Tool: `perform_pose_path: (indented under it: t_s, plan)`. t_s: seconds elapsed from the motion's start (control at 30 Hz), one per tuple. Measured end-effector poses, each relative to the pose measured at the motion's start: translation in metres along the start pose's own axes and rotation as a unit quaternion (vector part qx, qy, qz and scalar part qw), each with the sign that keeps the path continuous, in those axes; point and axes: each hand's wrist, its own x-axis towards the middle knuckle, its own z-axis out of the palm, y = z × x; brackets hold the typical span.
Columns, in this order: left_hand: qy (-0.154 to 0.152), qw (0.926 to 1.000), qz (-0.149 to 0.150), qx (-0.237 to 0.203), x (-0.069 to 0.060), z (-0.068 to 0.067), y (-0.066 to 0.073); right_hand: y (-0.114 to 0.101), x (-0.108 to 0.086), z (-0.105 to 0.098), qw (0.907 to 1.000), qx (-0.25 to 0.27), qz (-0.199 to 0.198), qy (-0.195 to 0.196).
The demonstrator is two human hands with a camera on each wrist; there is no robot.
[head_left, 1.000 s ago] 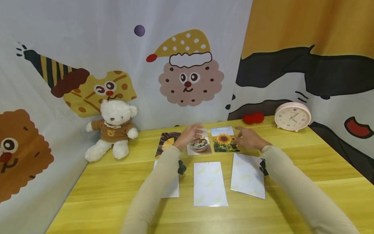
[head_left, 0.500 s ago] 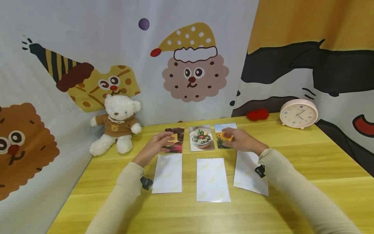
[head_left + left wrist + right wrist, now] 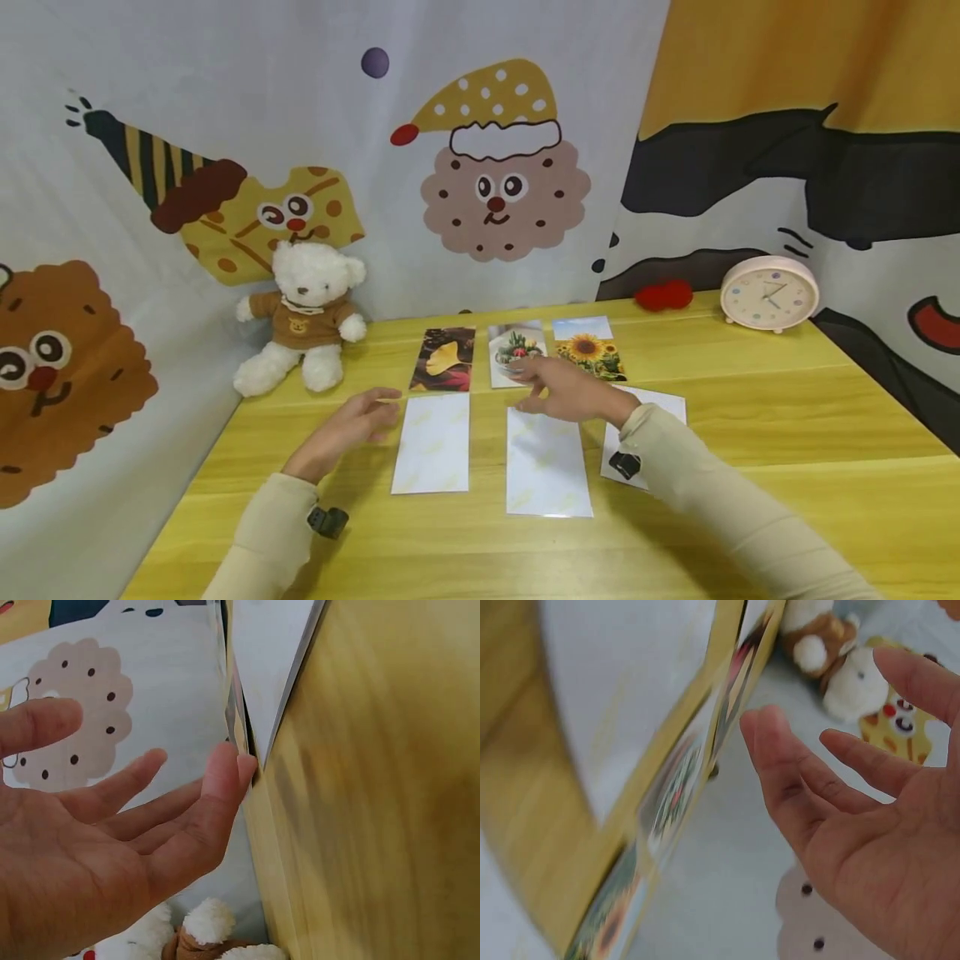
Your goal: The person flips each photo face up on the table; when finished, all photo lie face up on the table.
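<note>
Three photo cards lie in a back row on the table: a yellow leaf card (image 3: pixel 442 360), a cactus bowl card (image 3: pixel 512 340) and a sunflower card (image 3: pixel 588 348). In front of them lie a left white card (image 3: pixel 431 446), a middle white card (image 3: pixel 547 475) and a tilted right white card (image 3: pixel 663 406). My left hand (image 3: pixel 341 432), fingers loosely bent, is beside the left white card's upper left corner. My right hand (image 3: pixel 570 390) hovers over the gap between the cactus bowl card and the middle white card, partly covering both. Its fingers hold nothing in the right wrist view.
A white teddy bear (image 3: pixel 300 321) in a brown top sits at the back left. A red object (image 3: pixel 664 295) and a pale pink alarm clock (image 3: pixel 770 293) stand at the back right. A printed cloth (image 3: pixel 315 83) hangs behind the yellow wooden table (image 3: pixel 465 550).
My left hand has swung left and toward me, away from the photo cards. My right hand has moved left from the sunflower card to the cactus bowl card. The cards stay in place.
</note>
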Motion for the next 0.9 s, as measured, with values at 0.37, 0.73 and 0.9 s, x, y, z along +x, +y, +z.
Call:
perform_pose_path:
  t_s: [0.37, 0.73, 0.9]
  plan:
    - [0.007, 0.9999, 0.006, -0.011, -0.007, 0.009, -0.005, -0.026, 0.012, 0.033, 0.9976, 0.059, -0.005, -0.036]
    - [0.006, 0.9999, 0.002, -0.012, -0.007, 0.011, -0.009, -0.031, 0.027, 0.058, 0.9942, 0.093, 0.006, -0.054]
    - [0.003, 0.9999, 0.001, -0.015, -0.008, 0.013, -0.008, -0.035, 0.033, 0.067, 0.9949, 0.079, 0.02, -0.06]
